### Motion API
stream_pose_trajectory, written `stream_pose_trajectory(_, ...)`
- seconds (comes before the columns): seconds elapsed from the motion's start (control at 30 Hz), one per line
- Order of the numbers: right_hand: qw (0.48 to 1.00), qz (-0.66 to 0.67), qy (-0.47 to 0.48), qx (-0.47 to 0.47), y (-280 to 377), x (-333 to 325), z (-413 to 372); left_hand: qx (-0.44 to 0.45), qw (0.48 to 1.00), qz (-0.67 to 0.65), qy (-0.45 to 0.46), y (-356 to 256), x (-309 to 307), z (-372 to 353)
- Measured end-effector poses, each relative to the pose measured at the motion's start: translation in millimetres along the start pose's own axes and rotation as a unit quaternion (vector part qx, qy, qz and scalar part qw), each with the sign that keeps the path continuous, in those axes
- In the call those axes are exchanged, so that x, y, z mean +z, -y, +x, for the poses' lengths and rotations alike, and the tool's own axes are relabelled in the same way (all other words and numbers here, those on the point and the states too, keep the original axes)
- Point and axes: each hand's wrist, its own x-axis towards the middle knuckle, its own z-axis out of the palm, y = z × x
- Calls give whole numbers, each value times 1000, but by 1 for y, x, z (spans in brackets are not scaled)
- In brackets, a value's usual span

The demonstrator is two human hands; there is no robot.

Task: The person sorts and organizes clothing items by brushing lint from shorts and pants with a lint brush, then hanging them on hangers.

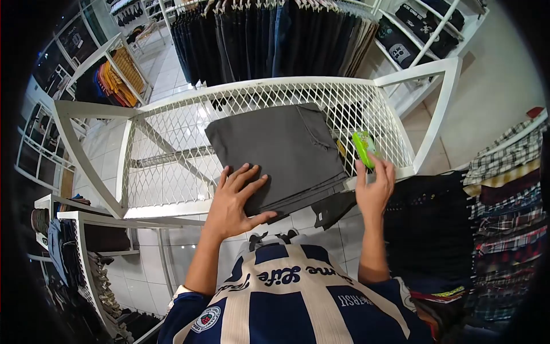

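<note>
A folded pair of dark grey trousers (275, 152) lies on a white metal mesh rack, a pocket seam showing at its right. My left hand (235, 200) rests on its lower left part, fingers spread, thumb along the near folded edge. My right hand (375, 186) is off the cloth to the right, its thumb and fingers around the lower end of a small bright green packet (362, 146). What is printed on the packet is too small to read. A dark flap of cloth (332, 211) hangs below the trousers' near edge.
The mesh rack (166, 183) has raised white side frames. Dark trousers (246, 43) hang on a rail beyond it. Plaid shirts (510, 223) hang at the right, and folded dark shirts (412, 26) lie on the back right shelves. Another clothes rack (80, 229) stands at the left.
</note>
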Motion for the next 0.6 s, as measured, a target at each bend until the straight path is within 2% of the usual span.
stream_pose_trajectory(0.03,979,111,110,132,12,-9,-11,10,999,34,-7,3,7,-1)
stream_pose_trajectory(0.07,917,217,213,259,20,-16,-22,7,999,31,-5,0,8,-3)
stream_pose_trajectory(0.13,900,297,203,248,22,-6,-49,3,998,57,15,-6,1,-2)
stream_pose_trajectory(0.2,909,273,192,249,32,-10,-55,23,996,90,15,-11,-1,0)
stream_pose_trajectory(0.27,863,341,230,295,38,-11,-54,33,994,97,32,-10,8,0)
stream_pose_trajectory(0.3,866,319,263,283,31,-3,-62,76,987,141,-2,-12,8,4)
stream_pose_trajectory(0.33,865,321,261,283,34,-3,-62,77,987,143,-3,-11,10,5)
stream_pose_trajectory(0.4,870,322,270,258,45,-2,-60,141,969,196,-41,-5,17,9)
stream_pose_trajectory(0.43,850,347,279,281,49,-2,-59,158,964,201,-69,-8,14,12)
stream_pose_trajectory(0.47,850,350,277,281,54,-4,-57,160,963,204,-69,-8,13,13)
stream_pose_trajectory(0.53,791,426,257,356,64,-10,-50,102,980,162,-59,-6,11,19)
stream_pose_trajectory(0.57,791,429,255,353,64,-4,-50,68,987,125,-79,-12,-3,29)
stream_pose_trajectory(0.6,815,444,205,312,62,7,-54,69,986,128,-81,-14,-15,39)
